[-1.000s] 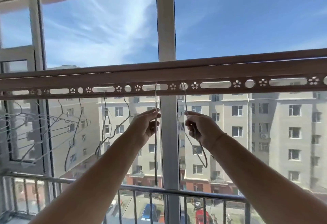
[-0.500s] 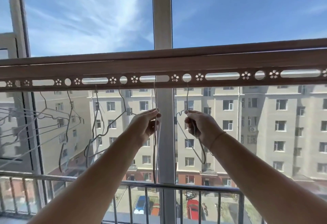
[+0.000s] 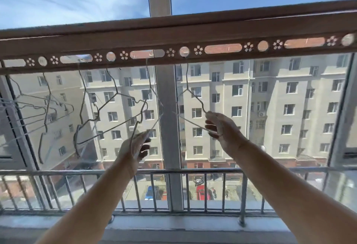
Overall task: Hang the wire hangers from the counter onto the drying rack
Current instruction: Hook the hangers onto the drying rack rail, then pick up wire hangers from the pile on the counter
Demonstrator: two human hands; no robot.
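A brown drying rack bar [image 3: 173,37] with slots and round holes runs across the window. Several wire hangers hang from it at the left, one around [image 3: 116,108]. A hanger [image 3: 154,97] hooked in a slot near the window post hangs down to my left hand [image 3: 135,147], whose fingers pinch its lower wire. Another hanger [image 3: 193,97] hangs from a round hole right of the post. My right hand [image 3: 222,128] grips its lower right corner. No counter is in view.
A vertical window post [image 3: 168,128] stands between my hands. A metal balcony railing [image 3: 193,172] runs below, with a sill [image 3: 173,222] under it. Apartment blocks and parked cars lie outside the glass.
Both hands have dropped lower along the two hangers and moved apart. The view tilted down, so the rack sits higher and the hangers now show face-on.
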